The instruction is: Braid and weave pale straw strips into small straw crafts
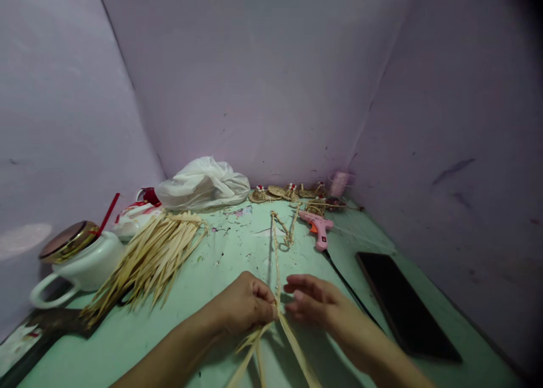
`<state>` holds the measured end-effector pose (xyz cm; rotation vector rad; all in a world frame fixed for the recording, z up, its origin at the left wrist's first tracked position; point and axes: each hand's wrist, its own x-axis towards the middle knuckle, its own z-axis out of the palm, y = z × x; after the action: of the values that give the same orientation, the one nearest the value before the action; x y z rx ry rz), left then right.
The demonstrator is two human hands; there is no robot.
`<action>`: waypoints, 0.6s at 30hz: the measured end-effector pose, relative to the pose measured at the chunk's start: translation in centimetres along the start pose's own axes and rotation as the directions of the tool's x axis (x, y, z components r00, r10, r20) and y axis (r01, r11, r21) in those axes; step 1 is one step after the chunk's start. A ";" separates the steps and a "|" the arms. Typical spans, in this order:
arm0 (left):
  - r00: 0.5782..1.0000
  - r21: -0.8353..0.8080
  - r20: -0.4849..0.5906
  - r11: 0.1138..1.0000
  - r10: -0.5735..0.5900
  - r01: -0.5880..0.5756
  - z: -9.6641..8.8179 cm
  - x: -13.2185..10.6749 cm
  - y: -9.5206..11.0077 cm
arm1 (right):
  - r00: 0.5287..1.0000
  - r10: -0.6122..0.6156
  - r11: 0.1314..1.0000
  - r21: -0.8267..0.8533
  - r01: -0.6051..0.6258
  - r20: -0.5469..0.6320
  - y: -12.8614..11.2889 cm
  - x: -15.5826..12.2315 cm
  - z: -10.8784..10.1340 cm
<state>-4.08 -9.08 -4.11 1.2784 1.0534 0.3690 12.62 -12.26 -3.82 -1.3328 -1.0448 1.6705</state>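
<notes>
A thin braid [276, 258] of pale straw strips runs up the middle of the green table, its far part bending into a loose loop. My left hand [250, 304] pinches the braid at its near end, where it splits into loose flat strips [297, 348] spreading towards me. Just right of the braid, my right hand [316, 301] has its fingers apart and slightly curled, somewhat blurred, with nothing seen in them.
A pink glue gun [319, 225] with a black cord and a dark phone [405, 306] lie on the right. Leftward are a straw bundle [156, 258] and a white pot [95, 261]. A white plastic bag [206, 184] and woven straw pieces [280, 193] line the wall.
</notes>
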 end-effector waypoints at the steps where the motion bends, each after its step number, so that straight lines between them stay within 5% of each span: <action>1: 1.000 0.008 -0.006 1.000 0.015 -0.015 0.1 0.1 -0.2 | 0.997 0.048 0.996 0.070 -0.052 0.055 0.5 0.3 0.9; 5: 0.998 0.074 -0.042 0.996 0.052 -0.048 0.3 0.3 -0.6 | 0.979 0.176 0.983 0.025 -0.180 0.099 1.9 0.8 2.5; 14: 0.998 0.335 -0.058 0.942 0.020 0.000 -0.2 -0.9 0.5 | 0.999 0.042 0.995 -0.094 -0.040 0.022 1.3 0.9 1.9; 18: 0.982 0.527 -0.178 0.849 0.065 0.039 0.0 -2.0 1.4 | 0.999 0.049 0.995 -0.084 -0.048 0.018 1.4 1.0 2.0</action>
<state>-4.72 -10.13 -1.94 1.7703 1.3694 0.2145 10.39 -12.23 -5.21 -1.4081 -1.1133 1.6955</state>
